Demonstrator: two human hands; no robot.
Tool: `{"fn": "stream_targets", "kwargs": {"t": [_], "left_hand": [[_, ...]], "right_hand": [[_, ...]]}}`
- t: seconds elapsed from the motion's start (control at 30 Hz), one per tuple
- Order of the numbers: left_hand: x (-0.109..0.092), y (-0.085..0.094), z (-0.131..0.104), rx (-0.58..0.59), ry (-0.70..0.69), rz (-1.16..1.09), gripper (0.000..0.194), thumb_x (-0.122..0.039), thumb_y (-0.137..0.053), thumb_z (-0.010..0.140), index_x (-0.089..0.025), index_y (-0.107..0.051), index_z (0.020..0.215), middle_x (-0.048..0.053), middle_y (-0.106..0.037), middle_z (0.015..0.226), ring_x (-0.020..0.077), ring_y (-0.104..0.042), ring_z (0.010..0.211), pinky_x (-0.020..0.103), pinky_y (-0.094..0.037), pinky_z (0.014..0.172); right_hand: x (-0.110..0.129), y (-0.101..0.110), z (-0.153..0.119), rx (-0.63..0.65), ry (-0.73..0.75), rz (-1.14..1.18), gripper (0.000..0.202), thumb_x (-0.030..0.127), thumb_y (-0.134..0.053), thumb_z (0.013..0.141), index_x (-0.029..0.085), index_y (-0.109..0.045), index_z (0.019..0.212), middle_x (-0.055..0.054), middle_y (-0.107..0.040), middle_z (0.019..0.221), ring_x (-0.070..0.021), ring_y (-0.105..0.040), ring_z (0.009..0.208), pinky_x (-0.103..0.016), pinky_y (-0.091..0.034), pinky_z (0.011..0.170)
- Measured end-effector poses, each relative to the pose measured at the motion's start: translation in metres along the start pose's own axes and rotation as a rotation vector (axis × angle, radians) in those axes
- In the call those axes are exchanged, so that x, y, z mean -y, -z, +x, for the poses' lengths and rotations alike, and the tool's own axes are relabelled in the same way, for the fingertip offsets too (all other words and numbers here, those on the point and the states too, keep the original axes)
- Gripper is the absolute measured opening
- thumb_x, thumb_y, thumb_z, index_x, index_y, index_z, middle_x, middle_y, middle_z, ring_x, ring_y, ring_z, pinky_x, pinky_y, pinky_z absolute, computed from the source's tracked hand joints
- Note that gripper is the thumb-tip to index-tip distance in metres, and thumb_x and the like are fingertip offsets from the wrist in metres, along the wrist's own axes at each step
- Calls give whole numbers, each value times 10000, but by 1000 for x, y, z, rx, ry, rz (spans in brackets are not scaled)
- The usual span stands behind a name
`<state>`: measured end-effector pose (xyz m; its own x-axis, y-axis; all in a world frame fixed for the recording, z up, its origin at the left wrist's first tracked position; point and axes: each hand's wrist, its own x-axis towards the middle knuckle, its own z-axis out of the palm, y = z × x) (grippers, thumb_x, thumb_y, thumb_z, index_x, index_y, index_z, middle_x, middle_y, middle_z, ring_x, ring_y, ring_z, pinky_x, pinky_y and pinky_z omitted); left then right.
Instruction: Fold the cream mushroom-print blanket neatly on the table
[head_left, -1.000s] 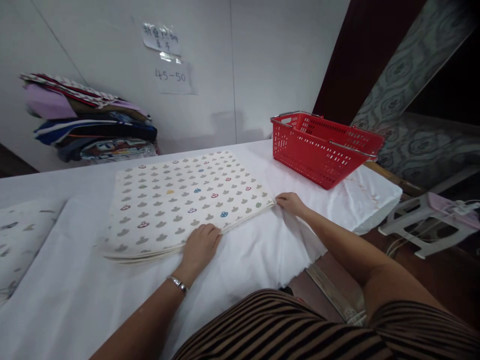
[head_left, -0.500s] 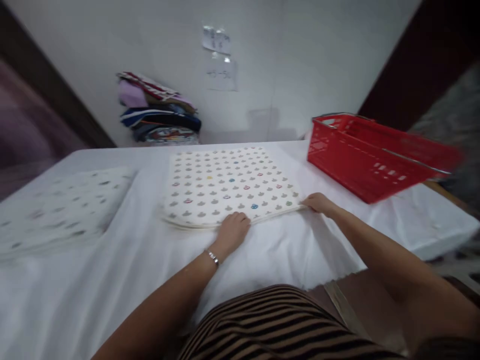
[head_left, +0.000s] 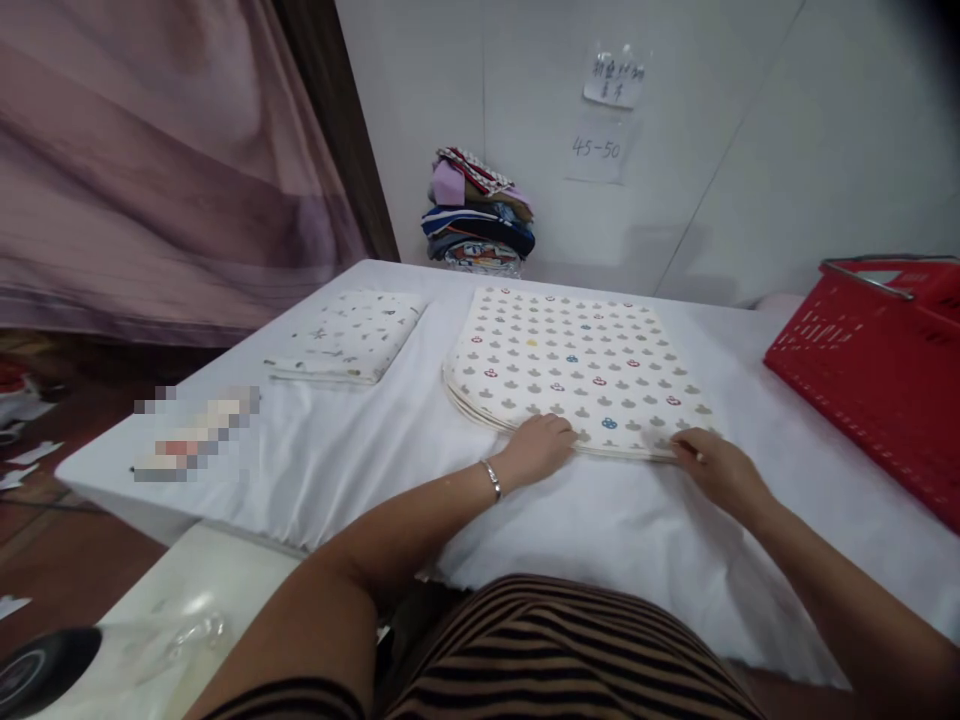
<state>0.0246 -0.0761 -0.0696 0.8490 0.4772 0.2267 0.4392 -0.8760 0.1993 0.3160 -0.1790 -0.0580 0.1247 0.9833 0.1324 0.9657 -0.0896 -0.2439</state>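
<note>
Folded patterned cloth (head_left: 574, 365): cream, small printed motifs, several layers, lying flat on the white-covered table (head_left: 360, 450), central.
Left hand (head_left: 538, 448): on the cloth's near edge, fingers curled over it, pinching the layers; bracelet at wrist.
Right hand (head_left: 712, 465): at the cloth's near right corner, fingers closed on the edge.
Second folded cloth (head_left: 346, 335): left of the patterned cloth, apart.
Red basket (head_left: 881, 365): right of it, apart.
Stacked fabrics (head_left: 478, 212): behind it, against the wall.
</note>
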Motion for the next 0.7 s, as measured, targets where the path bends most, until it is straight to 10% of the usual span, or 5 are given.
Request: {"fn": "stream_targets", "kwargs": {"t": [0.3,0.7], "left_hand": [[69,25,-56,-81,136,-25,242,-281,-436,920,-204,-648,1010,59,-642,1044,196,-552,989,365,-410,875],[68,19,-63,-92,155,12,270,-243,-398,931,-216,-665,965,50,-649,969,183,-550,930,335,-404,813]], "right_hand": [[102,-35,29,41,411,229,228,271,-445,913,242,-669,943,-44,-663,994,-202,-569,970,-326,-469,795],[149,-60,48,98,508,104,234,222,-468,920,222,-700,894,-56,-617,871,-186,-528,873,-283,-415,716]]}}
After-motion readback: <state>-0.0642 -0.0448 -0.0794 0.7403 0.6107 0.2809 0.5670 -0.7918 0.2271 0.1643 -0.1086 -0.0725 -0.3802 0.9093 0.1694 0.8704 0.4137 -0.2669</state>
